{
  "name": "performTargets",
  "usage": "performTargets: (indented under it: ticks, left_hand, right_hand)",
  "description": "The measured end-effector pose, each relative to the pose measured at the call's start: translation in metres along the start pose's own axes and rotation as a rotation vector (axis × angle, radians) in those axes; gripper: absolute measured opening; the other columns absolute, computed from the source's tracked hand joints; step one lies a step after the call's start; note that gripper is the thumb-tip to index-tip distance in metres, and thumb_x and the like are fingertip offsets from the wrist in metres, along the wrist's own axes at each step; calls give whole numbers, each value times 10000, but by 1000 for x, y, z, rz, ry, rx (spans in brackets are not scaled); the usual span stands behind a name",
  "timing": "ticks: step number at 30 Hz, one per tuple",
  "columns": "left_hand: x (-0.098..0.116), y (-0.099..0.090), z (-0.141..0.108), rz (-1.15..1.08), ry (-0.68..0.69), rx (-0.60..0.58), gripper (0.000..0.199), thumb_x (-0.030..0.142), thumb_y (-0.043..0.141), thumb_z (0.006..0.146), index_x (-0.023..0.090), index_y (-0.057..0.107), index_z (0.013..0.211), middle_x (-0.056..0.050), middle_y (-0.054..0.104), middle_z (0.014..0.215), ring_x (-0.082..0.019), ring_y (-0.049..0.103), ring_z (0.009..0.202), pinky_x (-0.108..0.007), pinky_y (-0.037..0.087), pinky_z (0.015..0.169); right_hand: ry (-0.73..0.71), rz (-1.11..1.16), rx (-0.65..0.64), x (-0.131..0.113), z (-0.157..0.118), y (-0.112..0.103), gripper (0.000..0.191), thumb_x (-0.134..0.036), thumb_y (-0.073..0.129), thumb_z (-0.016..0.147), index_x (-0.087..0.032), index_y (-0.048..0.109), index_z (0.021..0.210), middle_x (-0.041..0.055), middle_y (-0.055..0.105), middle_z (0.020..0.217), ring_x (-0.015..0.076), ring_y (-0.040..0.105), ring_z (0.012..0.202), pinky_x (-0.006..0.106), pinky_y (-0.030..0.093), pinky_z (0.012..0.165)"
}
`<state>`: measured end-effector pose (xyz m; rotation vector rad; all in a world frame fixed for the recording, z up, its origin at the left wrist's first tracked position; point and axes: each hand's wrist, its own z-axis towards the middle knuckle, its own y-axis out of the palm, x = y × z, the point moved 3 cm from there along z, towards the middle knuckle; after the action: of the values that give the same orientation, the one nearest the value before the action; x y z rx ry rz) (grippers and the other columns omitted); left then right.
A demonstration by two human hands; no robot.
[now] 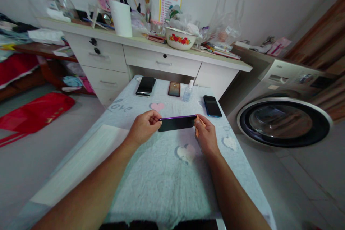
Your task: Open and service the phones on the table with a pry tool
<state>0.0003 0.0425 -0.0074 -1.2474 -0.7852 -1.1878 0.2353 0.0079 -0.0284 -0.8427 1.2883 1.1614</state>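
Observation:
A dark smartphone (176, 124) with a purple edge is held sideways between my two hands, above the cloth-covered table. Fingers and thumb of my left hand (145, 125) pinch its left end. At the opposite end, my right hand (208, 134) grips the phone with an orange cloth (198, 126) bunched between fingers and phone. The screen faces me and looks black. Beyond my hands stands a clear spray bottle (188, 91) with a white cap. Beside it lies a brown phone-like item (174, 89).
A stack of dark phones (146, 86) lies at the table's back left, and a blue-edged phone (212, 106) at the right. White drawers (161, 61) stand behind the table (161, 183). A washing machine (283, 115) is on the right, a red bag (37, 113) on the left floor.

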Motion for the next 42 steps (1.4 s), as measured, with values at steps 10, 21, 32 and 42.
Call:
performTargets:
  ticks: [10, 21, 32, 42]
  left_hand:
    - [0, 0, 0, -15, -6, -3, 103, 209, 633, 664, 172, 598, 753, 40, 561, 619, -98, 527, 557, -215, 415, 527]
    - [-3, 1, 0, -22, -6, -4, 109, 205, 619, 666, 162, 594, 763, 40, 558, 630, -94, 520, 566, -214, 406, 534]
    - [-2, 2, 0, -31, 2, -9, 95, 193, 603, 670, 160, 586, 758, 41, 541, 636, -90, 501, 575, -215, 405, 549]
    - [-2, 2, -1, -1, 14, -23, 78, 179, 590, 687, 164, 578, 763, 44, 535, 635, -91, 501, 577, -216, 397, 555]
  right_hand:
    - [-303, -551, 91, -4, -3, -5, 384, -391, 551, 884, -182, 627, 1197, 126, 645, 1195, 254, 580, 1122, 414, 444, 974]
    - [-514, -959, 60, -16, -5, 2, 361, -275, 400, 944, -124, 597, 1207, 155, 654, 1110, 249, 612, 1025, 412, 487, 907]
    - [-481, -1248, -125, -39, -4, 14, 291, -166, 414, 913, -121, 596, 1136, 118, 633, 943, 219, 596, 843, 319, 461, 760]
    - [-417, -1256, -232, -45, -19, 50, 296, -138, 422, 924, -125, 579, 1175, 119, 638, 987, 213, 610, 882, 292, 471, 758]
